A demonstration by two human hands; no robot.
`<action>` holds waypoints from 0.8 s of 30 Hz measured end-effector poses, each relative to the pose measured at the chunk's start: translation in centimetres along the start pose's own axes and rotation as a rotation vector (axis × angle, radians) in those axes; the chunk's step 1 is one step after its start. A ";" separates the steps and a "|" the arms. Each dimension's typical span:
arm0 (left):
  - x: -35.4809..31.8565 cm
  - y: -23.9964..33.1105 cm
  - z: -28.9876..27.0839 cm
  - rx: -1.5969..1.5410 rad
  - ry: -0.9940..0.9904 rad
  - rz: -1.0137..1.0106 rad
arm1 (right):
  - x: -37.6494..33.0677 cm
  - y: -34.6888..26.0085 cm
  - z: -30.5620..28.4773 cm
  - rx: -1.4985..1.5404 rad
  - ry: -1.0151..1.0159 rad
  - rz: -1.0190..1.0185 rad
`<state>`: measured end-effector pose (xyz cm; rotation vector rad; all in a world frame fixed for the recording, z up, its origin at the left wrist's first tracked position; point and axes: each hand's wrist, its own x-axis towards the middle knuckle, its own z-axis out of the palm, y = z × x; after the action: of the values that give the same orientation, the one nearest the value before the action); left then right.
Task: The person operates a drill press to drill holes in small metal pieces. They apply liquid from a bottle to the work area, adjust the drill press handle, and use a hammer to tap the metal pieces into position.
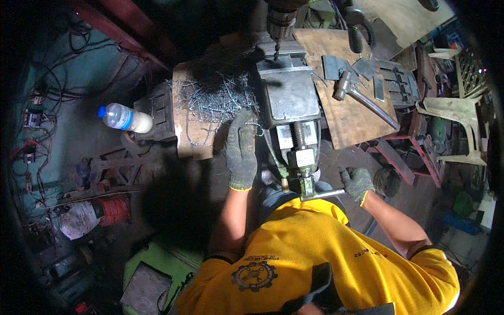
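Observation:
My left hand (241, 155), in a grey work glove with a yellow cuff, reaches with fingers stretched out to the near edge of a pile of curled metal shavings (218, 100). It appears to hold nothing. Beside it, to the right, stands a machine vise (290, 97) with a threaded screw (299, 135). The drill bit (276, 50) points down over the vise's far jaw. My right hand (358, 182), gloved alike, is by the end of the vise's crank handle (325, 194), its fingers apart and seemingly not wrapped round it.
A hammer (362, 100) and dark metal plates (333, 68) lie on a wooden board (336, 123) right of the vise. At the left, a blue-capped plastic bottle (126, 118) with whitish liquid leans on the machine table. A pale plastic chair (457, 115) stands at the right.

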<state>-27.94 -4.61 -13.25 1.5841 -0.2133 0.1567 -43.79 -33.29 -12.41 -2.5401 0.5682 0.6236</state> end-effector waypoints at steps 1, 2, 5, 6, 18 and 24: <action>0.0 0.0 0.0 0.053 0.007 0.010 | 0.1 0.1 0.2 -0.017 0.001 -0.012; -0.1 0.1 0.0 0.108 0.018 0.008 | 0.1 0.3 0.4 -0.022 0.020 -0.075; -0.8 0.4 0.3 0.180 0.055 0.046 | 0.7 1.0 1.2 -0.016 0.016 -0.116; -1.1 0.6 0.6 0.179 0.061 0.053 | 0.9 1.3 1.5 0.038 0.049 -0.133; -4.9 1.9 4.3 0.350 -0.212 0.340 | 1.4 1.6 1.8 0.160 -0.072 0.095; -6.9 1.0 7.7 0.321 -0.394 0.533 | 2.6 4.0 2.7 0.242 -0.175 0.164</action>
<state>-35.07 -12.08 -14.11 1.8366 -0.9601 0.3019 -44.46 -35.81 -17.23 -2.2041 0.7450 0.7762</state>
